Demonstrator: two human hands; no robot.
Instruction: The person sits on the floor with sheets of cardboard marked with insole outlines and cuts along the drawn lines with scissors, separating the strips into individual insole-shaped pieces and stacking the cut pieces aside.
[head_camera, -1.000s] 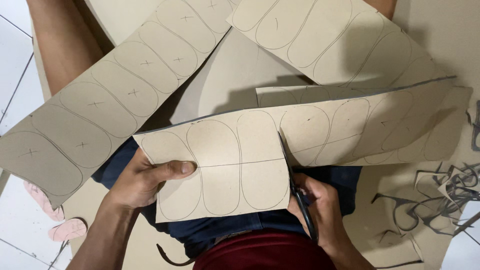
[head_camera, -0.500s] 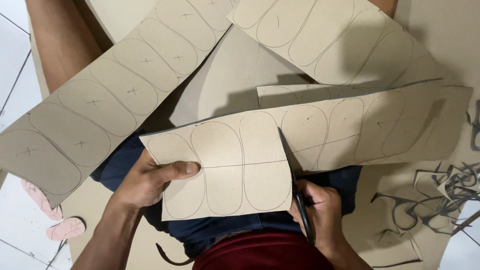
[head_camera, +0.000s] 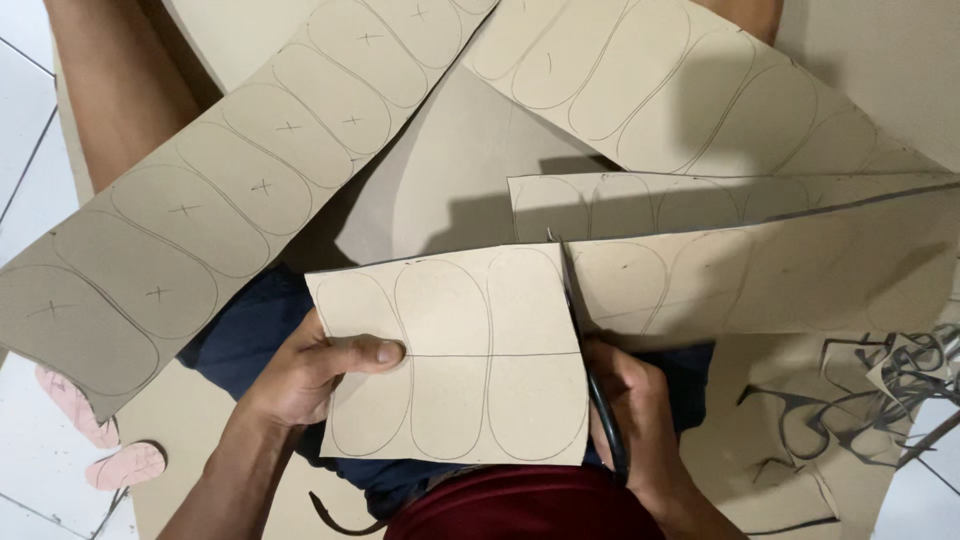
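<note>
Single view, head-mounted, looking steeply down onto the wearer's own lap. Close range: forearms enter from the bottom edge, left hand lower left, right hand lower right of centre. Cardboard sheet with pencilled ovals fills mid-frame, near enough to read the pencil lines. Top of frame faces away from the body, across more marked cardboard strips. White tiled floor at the left margin, curled offcuts at the right. No second view, so nothing shared.
</note>
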